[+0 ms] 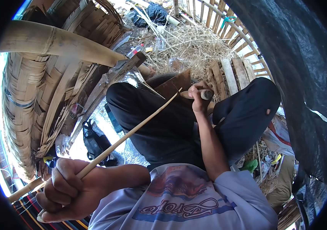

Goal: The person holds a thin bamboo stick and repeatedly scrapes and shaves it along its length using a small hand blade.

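Observation:
My left hand (66, 189) is closed around a long, thin, pale bamboo stick (129, 134) at the lower left. The stick slants up and to the right across my lap, and its far end narrows beside the blade. My right hand (199, 96) grips the round wooden handle of a large knife (175, 83) between my knees. Its broad brown blade points up and left. Whether the stick's tip touches the blade, I cannot tell. Dark trousers (163, 126) cover my crossed legs beneath both.
A thick bamboo pole (64, 44) and woven bamboo baskets (23, 111) stand on the left. Straw (198, 44) litters the ground ahead, near wooden slats (228, 76). Dark plastic sheeting (293, 57) hangs on the right. A black bag (94, 142) lies by my left leg.

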The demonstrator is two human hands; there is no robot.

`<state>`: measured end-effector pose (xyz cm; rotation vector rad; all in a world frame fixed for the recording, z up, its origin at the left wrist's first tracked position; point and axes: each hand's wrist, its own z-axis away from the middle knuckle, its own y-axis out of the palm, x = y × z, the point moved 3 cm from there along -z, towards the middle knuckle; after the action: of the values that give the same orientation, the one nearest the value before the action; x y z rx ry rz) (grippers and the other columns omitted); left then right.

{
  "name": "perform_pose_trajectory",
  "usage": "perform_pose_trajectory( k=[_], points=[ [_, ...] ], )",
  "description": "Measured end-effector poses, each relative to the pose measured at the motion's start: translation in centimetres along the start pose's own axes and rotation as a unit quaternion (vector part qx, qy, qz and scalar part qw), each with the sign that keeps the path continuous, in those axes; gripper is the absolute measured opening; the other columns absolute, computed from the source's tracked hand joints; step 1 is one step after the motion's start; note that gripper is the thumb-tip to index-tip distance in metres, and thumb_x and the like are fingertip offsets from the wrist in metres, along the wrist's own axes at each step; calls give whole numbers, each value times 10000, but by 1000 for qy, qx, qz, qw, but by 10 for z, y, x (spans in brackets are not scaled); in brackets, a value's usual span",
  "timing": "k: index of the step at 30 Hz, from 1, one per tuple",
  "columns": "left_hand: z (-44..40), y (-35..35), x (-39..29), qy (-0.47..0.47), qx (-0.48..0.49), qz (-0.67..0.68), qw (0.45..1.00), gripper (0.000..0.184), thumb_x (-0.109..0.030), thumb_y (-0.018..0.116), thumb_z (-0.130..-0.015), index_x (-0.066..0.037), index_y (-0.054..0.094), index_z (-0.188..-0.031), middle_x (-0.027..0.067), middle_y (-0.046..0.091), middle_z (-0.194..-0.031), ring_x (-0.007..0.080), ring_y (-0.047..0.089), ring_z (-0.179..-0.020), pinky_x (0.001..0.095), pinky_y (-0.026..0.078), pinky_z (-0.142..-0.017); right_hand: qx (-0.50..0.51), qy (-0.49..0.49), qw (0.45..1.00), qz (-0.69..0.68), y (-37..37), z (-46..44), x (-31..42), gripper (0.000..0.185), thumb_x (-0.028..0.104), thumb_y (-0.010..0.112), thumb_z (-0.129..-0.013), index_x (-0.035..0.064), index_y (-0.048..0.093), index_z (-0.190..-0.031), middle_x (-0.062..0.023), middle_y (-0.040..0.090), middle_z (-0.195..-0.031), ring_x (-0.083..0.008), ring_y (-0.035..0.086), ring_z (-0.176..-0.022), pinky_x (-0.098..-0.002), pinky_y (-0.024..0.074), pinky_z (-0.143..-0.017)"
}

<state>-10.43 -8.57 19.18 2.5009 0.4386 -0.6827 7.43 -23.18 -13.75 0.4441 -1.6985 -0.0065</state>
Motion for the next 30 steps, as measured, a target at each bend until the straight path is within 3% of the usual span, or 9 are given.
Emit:
perform_pose_trajectory(
  k=[3,5,9,15,17,19,23,27,30],
  points=[
    [0,0,-3,7,-1,-5,1000,415,-406,412,-966,-176,368,-624,-91,263,-465,-8,236,-379,156,243,-397,-36,66,991,-110,3,-10,34,165,88,595,-789,35,510,-657,-18,523,-584,-72,477,-512,-229,390,-500],
    [0,-3,-2,2,-6,-13,1000,414,-404,413,-966,-176,368,-624,-91,262,-465,-8,236,-380,155,241,-400,-19,36,973,-227,4,-7,40,168,86,572,-802,21,509,-660,-30,523,-587,-86,482,-497,-227,380,-488],
    [2,-3,-2,41,-50,-30,997,438,-384,449,-957,-174,307,-600,-71,273,-450,-15,232,-348,136,205,-316,-14,16,999,48,-2,2,-2,161,79,611,-761,34,520,-636,1,520,-611,-56,476,-583,-231,378,-548],
    [0,-3,-1,37,-56,-36,997,423,-378,473,-949,-168,331,-611,-69,284,-452,-20,243,-349,128,207,-315,-21,62,991,-119,6,0,15,153,86,622,-754,33,527,-646,9,520,-604,-55,472,-572,-233,375,-535],
    [1,-4,-4,40,-59,-37,997,418,-374,479,-947,-168,335,-614,-70,284,-452,-20,244,-349,127,210,-315,-15,13,995,97,-1,3,-6,146,85,621,-748,37,528,-646,7,517,-590,-60,479,-569,-239,380,-530],
    [0,-3,-2,54,-61,-34,996,412,-370,485,-945,-167,339,-617,-71,284,-451,-21,244,-349,126,212,-315,-9,25,994,111,-2,2,-10,143,82,619,-746,38,526,-646,6,516,-580,-65,483,-563,-245,387,-530],
    [-1,-5,-2,41,-51,-40,997,406,-354,502,-941,-167,345,-617,-74,286,-451,-22,250,-352,127,220,-319,-36,50,985,-162,7,-5,15,151,66,604,-756,21,512,-645,-10,501,-578,-74,476,-565,-246,372,-528],
    [-1,-6,-1,21,-35,-9,999,402,-368,479,-947,-175,354,-618,-83,287,-458,-15,241,-368,142,218,-365,-19,47,993,106,3,-3,-10,170,87,632,-754,38,517,-638,12,493,-580,-63,465,-572,-243,372,-536],
    [-3,-7,0,2,-17,9,1000,394,-383,459,-951,-181,369,-626,-89,288,-463,-6,235,-383,160,217,-404,-39,49,998,-17,-1,-3,-4,172,93,605,-773,31,512,-642,3,502,-577,-72,476,-548,-244,383,-522]
  ],
)
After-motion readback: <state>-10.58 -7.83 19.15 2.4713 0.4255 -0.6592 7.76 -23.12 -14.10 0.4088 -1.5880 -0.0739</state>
